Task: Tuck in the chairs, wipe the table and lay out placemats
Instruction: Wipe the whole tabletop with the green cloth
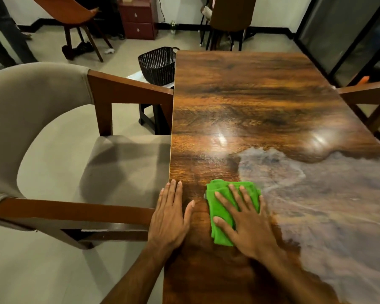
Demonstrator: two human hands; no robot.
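Note:
A glossy dark wooden table [250,102] fills the middle and right of the head view. A folded green cloth [223,194] lies on its near left part, and my right hand [246,222] presses flat on it with fingers spread. My left hand [170,218] rests flat and empty on the table's left edge, just left of the cloth. A beige upholstered chair with wooden arms [53,132] stands at the table's left side, its seat partly under the edge. A second chair's wooden arm [369,93] shows at the right side. No placemats are visible.
A dark woven basket [158,64] sits on a low stand beyond the left chair. Farther back are an orange chair [79,16], a red-brown drawer cabinet [138,18] and a dark chair [228,18] at the table's far end. A person's legs [7,31] stand at far left.

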